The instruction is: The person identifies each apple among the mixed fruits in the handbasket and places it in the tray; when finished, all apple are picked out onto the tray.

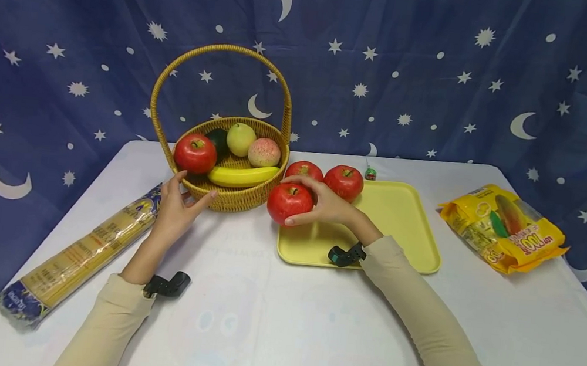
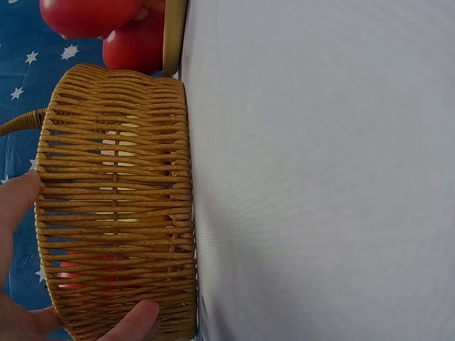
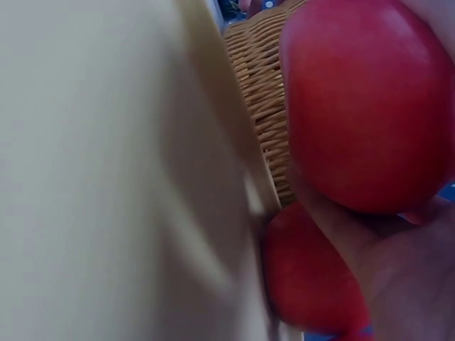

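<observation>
Held red apple (image 1: 289,204) is up off the table on my feeds, by the left edge of the yellow tray (image 1: 395,228), on the side facing the basket. Right hand (image 1: 331,204) has it gripped, thumb on the near side, fingers over the far top. Behind it I see a rear-left apple (image 1: 305,170) at the tray's back corner and a rear apple (image 1: 343,182) just right of that one. Left hand (image 1: 176,210) is loose, fingers spread, a fingertip at the near-left rim of the wicker basket (image 1: 233,201); thumb points along the front wall, can't tell if it touches. Basket stands upright, arched handle up. Inside I count a basket apple (image 1: 195,153) at left, a dark green item (image 1: 218,140) partly hidden, a pear (image 1: 241,138), a peach (image 1: 264,152), and a banana (image 1: 243,176) across the front. Spaghetti pack (image 1: 82,248) lies diagonally left of the left hand. Yellow bag (image 1: 504,228) lies right of the tray, well apart from both hands. Small green object (image 1: 371,173) sits just behind the tray; too small for me to identify. All on a white tablecloth (image 1: 238,319), blue star-and-moon backdrop (image 1: 418,42) behind.
</observation>
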Tool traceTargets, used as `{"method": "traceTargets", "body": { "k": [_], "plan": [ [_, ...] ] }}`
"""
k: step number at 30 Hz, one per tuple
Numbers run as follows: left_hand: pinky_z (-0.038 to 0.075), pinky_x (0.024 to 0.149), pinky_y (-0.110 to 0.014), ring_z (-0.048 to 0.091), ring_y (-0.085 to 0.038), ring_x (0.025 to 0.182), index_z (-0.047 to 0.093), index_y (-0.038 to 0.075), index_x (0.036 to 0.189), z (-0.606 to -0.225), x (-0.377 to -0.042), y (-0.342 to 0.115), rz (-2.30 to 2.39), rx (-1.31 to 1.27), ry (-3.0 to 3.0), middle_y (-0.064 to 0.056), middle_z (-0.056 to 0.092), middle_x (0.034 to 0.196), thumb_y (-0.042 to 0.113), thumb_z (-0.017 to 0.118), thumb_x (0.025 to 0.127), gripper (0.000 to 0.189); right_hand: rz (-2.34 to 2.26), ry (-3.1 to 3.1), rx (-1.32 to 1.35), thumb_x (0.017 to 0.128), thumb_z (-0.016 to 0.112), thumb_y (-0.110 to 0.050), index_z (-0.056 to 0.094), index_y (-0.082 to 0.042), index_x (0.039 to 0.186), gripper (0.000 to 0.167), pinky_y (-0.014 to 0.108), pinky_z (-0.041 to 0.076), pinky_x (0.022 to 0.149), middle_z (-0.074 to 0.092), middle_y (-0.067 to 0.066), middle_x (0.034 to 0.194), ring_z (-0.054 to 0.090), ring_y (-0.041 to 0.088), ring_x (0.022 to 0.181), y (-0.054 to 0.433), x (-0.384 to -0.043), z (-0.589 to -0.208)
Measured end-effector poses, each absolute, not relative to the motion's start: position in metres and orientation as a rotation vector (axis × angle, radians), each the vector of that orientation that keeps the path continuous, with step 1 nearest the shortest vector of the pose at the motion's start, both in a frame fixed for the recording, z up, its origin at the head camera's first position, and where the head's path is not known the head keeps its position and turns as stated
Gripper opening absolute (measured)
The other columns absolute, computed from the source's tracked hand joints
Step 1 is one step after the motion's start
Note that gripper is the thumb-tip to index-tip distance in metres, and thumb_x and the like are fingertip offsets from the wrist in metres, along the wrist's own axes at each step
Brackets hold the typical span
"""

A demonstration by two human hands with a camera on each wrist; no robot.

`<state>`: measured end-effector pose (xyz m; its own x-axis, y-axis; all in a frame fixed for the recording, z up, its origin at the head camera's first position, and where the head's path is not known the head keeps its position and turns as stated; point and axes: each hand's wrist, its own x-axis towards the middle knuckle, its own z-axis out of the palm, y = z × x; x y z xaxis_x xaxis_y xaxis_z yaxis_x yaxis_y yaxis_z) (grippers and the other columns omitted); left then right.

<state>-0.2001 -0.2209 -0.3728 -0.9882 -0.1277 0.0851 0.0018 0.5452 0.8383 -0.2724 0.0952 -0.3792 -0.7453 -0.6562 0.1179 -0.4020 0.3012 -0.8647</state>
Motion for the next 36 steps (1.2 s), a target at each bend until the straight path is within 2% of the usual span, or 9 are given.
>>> {"method": "traceTargets", "body": {
  "k": [6,18,36],
  "plan": [
    [0.043,0.105,-0.048,0.041,-0.048,0.131,0.01,-0.001,0.154,-0.373,-0.2,-0.221,-1.43,0.113,-2.643,-0.03,0.01,0.15,0.039,0.067,0.092,0.093,-1.385,2.319,-0.936,0.07,0.086,-0.043,0.049,-0.027,0.138,0.079,0.048,0.048,0.1,0.051,0.001,0.137,0.046,0.024,0.127,0.101,-0.272,-0.385],
    [0.043,0.105,-0.049,0.041,-0.048,0.131,0.01,0.0,0.154,-0.372,-0.2,-0.22,-1.427,0.115,-2.65,-0.031,0.009,0.151,0.039,0.067,0.092,0.093,-1.298,2.353,-0.985,0.072,0.087,-0.031,0.051,-0.023,0.137,0.075,0.048,0.048,0.1,0.054,0.004,0.135,0.05,0.026,0.124,0.109,-0.269,-0.385],
    [0.044,0.105,-0.049,0.039,-0.049,0.132,0.009,-0.001,0.153,-0.372,-0.199,-0.22,-1.447,0.105,-2.642,-0.031,0.008,0.151,0.037,0.066,0.093,0.092,-1.249,2.259,-0.99,0.071,0.089,-0.032,0.049,-0.026,0.14,0.079,0.044,0.046,0.102,0.05,-0.001,0.137,0.045,0.022,0.128,0.124,-0.265,-0.387]
  ]
}}
